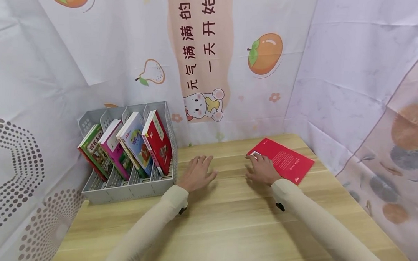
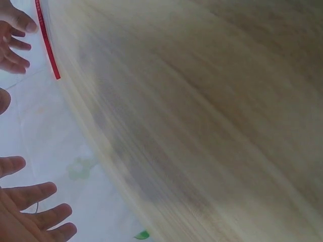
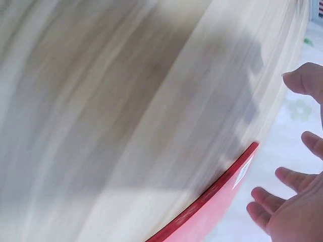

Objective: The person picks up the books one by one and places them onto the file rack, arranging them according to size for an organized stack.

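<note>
A red book (image 1: pixel 284 160) lies flat on the wooden table at the back right. My right hand (image 1: pixel 261 169) hovers by its left edge with fingers spread; in the right wrist view the hand (image 3: pixel 298 201) shows a gap to the red book (image 3: pixel 207 212). My left hand (image 1: pixel 198 174) is above the table, just right of a grey book rack (image 1: pixel 131 191), with loosely extended fingers and nothing held. In the left wrist view the fingers of the left hand (image 2: pixel 30 206) are spread too.
Upright in the rack's slots lean a green book (image 1: pixel 97 151), a purple-spined book (image 1: pixel 116 150), blue books (image 1: pixel 137 143) and a red book (image 1: pixel 159 144). Printed cloth (image 1: pixel 129 35) hangs behind the table (image 1: pixel 209 226) and along both sides.
</note>
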Demonstrator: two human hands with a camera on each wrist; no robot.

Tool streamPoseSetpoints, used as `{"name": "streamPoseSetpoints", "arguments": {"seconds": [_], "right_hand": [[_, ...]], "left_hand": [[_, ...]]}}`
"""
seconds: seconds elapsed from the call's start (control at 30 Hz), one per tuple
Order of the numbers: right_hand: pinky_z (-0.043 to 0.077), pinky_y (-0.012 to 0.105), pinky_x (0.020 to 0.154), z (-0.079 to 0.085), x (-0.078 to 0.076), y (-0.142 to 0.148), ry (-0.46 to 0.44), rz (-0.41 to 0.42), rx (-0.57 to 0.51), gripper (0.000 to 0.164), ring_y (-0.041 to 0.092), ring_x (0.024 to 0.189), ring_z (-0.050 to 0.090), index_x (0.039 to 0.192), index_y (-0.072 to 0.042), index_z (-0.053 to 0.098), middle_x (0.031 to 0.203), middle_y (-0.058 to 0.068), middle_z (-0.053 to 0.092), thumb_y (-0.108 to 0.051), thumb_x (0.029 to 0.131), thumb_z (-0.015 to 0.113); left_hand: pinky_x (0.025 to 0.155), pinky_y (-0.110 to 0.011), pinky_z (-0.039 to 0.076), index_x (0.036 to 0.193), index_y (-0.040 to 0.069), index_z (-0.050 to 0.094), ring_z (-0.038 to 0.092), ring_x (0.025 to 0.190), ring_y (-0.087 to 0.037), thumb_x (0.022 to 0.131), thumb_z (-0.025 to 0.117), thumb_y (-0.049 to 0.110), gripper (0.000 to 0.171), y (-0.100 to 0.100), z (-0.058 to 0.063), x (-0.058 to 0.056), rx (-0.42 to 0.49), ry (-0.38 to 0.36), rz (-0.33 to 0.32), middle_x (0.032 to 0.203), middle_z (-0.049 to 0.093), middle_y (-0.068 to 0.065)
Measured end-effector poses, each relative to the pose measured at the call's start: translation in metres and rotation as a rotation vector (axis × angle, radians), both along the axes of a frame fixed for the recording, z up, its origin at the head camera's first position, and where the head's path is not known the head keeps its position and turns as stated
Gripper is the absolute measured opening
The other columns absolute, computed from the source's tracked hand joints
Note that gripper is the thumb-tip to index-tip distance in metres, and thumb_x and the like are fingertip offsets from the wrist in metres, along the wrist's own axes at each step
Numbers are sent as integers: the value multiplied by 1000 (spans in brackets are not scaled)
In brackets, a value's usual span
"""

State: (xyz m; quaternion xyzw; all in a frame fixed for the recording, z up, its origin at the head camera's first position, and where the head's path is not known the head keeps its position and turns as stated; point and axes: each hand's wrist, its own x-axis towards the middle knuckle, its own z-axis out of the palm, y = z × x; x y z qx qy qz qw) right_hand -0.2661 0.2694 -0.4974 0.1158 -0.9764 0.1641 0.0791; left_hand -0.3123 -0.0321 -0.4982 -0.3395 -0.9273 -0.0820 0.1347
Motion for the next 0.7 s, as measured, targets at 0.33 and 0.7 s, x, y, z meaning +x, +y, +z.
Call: {"name": "streamPoseSetpoints", "arguments": {"seconds": [0.33,0.7], "right_hand": [[32,72,106,-6,6,40,-66,-66,46,67,57,127,43,146,-2,45,144,32,46,-18,88,74],[34,77,97,0,15,85,-198,-149,111,73,63,118,48,145,6,41,129,39,53,-17,86,77]], "left_hand": [[112,-56,35,152,7,45,49,131,-42,105,55,46,63,1,-8,2,6,-26,-26,142,55,-20],[112,-54,36,150,5,46,50,130,-40,103,57,44,62,-4,-12,2,13,-3,-35,140,56,-19]]}}
